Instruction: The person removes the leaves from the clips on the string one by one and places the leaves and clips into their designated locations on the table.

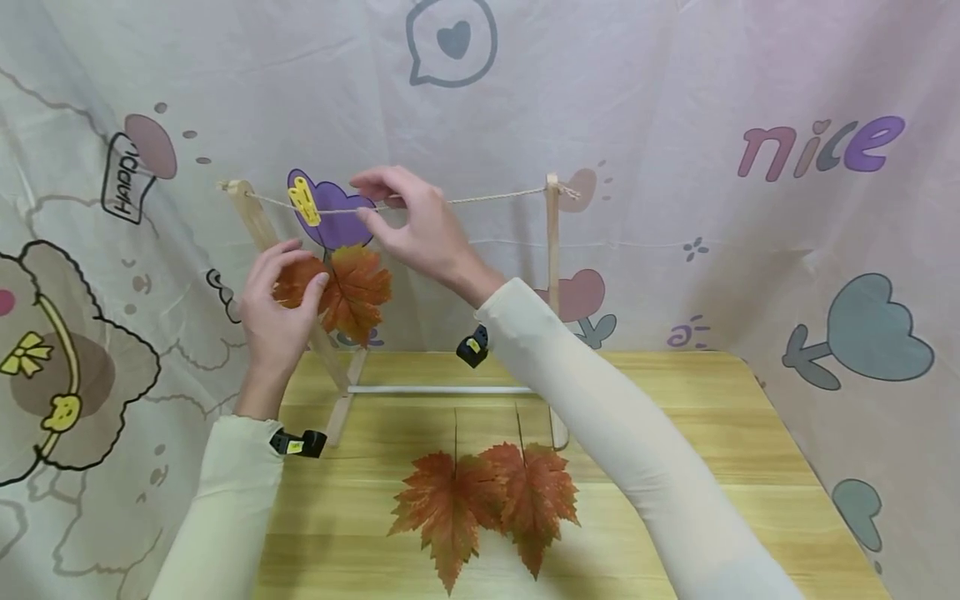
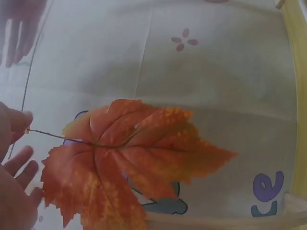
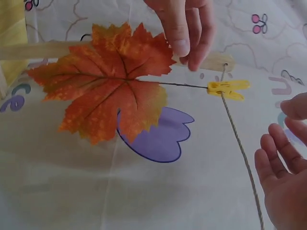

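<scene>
An orange-red maple leaf (image 1: 357, 287) hangs by its thin stem from a yellow clothespin (image 1: 303, 201). The clothespin clips the stem to a twine line (image 3: 240, 143). My left hand (image 1: 281, 292) is beside the leaf, its fingers and thumb spread apart, just below the line. In the right wrist view, the fingertips of the left hand (image 3: 187, 31) are near the leaf's edge and grip nothing. My right hand (image 1: 416, 221) is at the line, to the right of the clothespin. Its thumb and fingers stand apart with nothing pinched; whether they touch the twine I cannot tell.
A wooden frame holds the twine between a left post (image 1: 255, 218) and a right post (image 1: 553, 242), with a white crossbar (image 1: 438, 389) low down. Two more maple leaves (image 1: 446, 517) lie on the wooden table (image 1: 660, 467), stems toward the frame. A printed curtain (image 1: 637, 100) hangs behind.
</scene>
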### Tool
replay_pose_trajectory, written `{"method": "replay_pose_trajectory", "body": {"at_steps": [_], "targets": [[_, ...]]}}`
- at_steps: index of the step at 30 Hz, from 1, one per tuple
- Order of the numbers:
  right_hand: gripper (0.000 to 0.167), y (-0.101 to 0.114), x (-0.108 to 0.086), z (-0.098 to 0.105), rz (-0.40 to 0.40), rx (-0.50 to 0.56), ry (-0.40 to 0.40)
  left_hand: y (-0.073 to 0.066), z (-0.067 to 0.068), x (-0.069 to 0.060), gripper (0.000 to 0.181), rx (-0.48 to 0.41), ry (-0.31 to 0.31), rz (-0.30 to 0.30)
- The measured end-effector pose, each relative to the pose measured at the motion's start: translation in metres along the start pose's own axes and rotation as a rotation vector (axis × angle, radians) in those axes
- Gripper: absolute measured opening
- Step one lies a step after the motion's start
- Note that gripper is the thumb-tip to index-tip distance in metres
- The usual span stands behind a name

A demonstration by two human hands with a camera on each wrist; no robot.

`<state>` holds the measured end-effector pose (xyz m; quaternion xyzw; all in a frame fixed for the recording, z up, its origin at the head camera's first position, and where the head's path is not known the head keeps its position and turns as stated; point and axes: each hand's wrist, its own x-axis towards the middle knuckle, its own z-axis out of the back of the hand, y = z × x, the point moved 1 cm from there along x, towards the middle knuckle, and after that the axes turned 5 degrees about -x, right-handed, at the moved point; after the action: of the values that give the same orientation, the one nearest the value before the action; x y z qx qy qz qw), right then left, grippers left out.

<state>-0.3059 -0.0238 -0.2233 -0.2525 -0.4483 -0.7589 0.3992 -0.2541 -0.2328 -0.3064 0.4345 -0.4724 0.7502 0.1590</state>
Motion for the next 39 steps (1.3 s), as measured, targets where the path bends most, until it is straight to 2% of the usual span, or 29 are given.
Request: {"method": "replay_pose_trajectory", "body": {"at_steps": [4, 9, 13, 15, 18, 23, 31, 39], "targets": [[0.030, 0.001, 0.015, -0.003, -0.040, -0.050, 0.045, 0.023, -0.001, 0.006, 0.031, 0.025, 0.060, 0.041], [0.035, -0.004, 0.026, -0.006, -0.108, -0.147, 0.137, 0.033, -0.007, 0.010, 0.034, -0.034, 0.104, 0.114], [0.041, -0.008, 0.034, -0.007, -0.186, -0.148, 0.214, 0.028, -0.011, 0.014, 0.038, -0.067, 0.173, 0.130], [0.043, -0.009, 0.038, -0.010, -0.218, -0.123, 0.260, 0.020, -0.012, 0.015, 0.039, -0.082, 0.210, 0.140], [0.046, -0.008, 0.044, -0.016, -0.254, -0.075, 0.326, 0.006, -0.012, 0.016, 0.037, -0.103, 0.228, 0.150], [0.046, -0.006, 0.052, -0.025, -0.306, 0.015, 0.353, -0.011, -0.009, 0.018, 0.030, -0.140, 0.216, 0.145], [0.043, -0.007, 0.060, -0.035, -0.349, 0.078, 0.351, -0.010, -0.010, 0.014, 0.025, -0.176, 0.131, 0.107], [0.040, -0.006, 0.066, -0.051, -0.350, 0.070, 0.348, -0.013, -0.006, 0.008, 0.022, -0.159, 0.078, 0.134]]}}
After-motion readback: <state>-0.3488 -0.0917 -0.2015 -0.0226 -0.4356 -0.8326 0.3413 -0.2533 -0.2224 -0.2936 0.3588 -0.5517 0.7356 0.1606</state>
